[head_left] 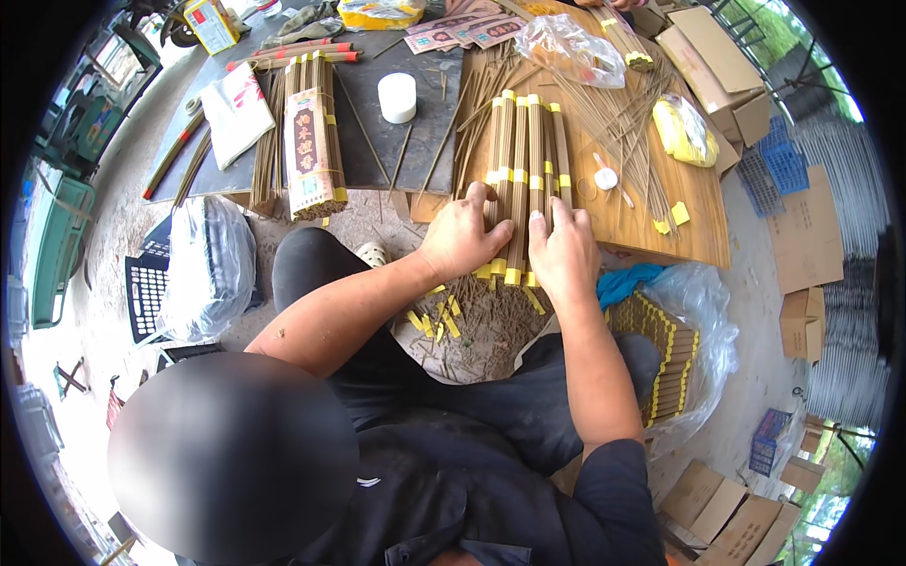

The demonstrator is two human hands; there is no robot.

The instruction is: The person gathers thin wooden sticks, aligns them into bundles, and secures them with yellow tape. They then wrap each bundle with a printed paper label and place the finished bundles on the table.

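Note:
Several slim bundles of brown incense sticks (512, 141), ringed with yellow bands, lie side by side over the near edge of the wooden table. My left hand (465, 229) closes on their left side, thumb across the top and fingers curled around. On the right side my right hand (564, 247) grips them too, its thumb and fingers pressed along the sticks. The near ends of the bundles jut past the table edge between my hands. To the left, a larger tied incense pack (310, 141) with a printed paper label lies on the dark table.
Loose sticks (604, 123) spread over the wooden table (703, 222), beside a yellow packet (681, 130) and a small white jar (606, 178). A white cylinder (396, 97) stands on the dark table (363, 156). Banded bundles fill a plastic-lined container (703, 330) by my right knee. Another person's hand (618, 5) shows at the top.

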